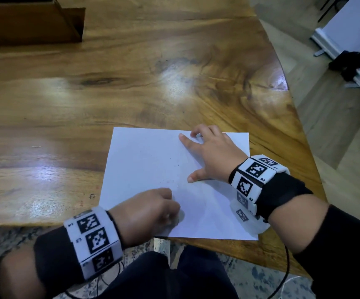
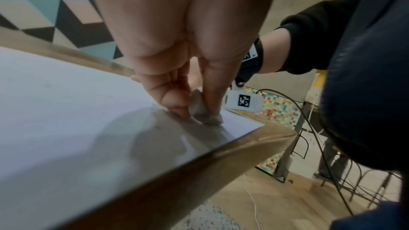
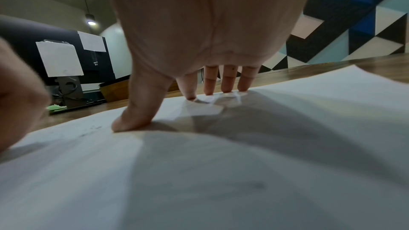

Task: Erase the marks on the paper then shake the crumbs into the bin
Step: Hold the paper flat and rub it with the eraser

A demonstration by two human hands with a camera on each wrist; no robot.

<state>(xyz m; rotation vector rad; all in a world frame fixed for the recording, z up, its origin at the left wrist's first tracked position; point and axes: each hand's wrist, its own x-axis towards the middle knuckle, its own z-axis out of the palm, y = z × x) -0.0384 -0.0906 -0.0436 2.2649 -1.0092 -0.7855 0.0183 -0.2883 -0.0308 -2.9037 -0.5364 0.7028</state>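
Note:
A white sheet of paper [image 1: 153,160] lies near the front edge of the wooden table [image 1: 88,93], with faint pencil marks and dark crumbs [image 1: 175,169] around its middle. My left hand [image 1: 153,210] pinches a grey eraser [image 2: 199,109] between thumb and fingers and presses it on the paper's near part [image 2: 55,111]. My right hand [image 1: 209,152] lies spread on the paper's far right part [image 3: 199,172], fingertips [image 3: 226,88] and thumb pressing it flat.
An open cardboard box [image 1: 30,20] stands at the table's far left corner. The table's curved right edge [image 1: 291,108] drops to a wooden floor. A black cable [image 1: 287,268] hangs below the front edge by my lap.

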